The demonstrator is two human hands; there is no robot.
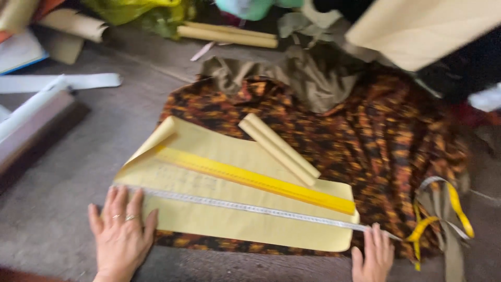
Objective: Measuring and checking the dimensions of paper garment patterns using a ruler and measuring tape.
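Tape measure stretched over paper sheet | left hand spread flat | right hand pressing tape end, fingers open

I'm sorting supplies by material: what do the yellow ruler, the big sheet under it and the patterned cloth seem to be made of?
Ruler: likely plastic or painted wood; rigid, straight, flat bright yellow. The blur leaves it open.
Sheet: stiff pale yellow paper, matt; one corner curls up on its own.
Cloth: woven fabric, orange and black print; it lies in soft folds and creases.
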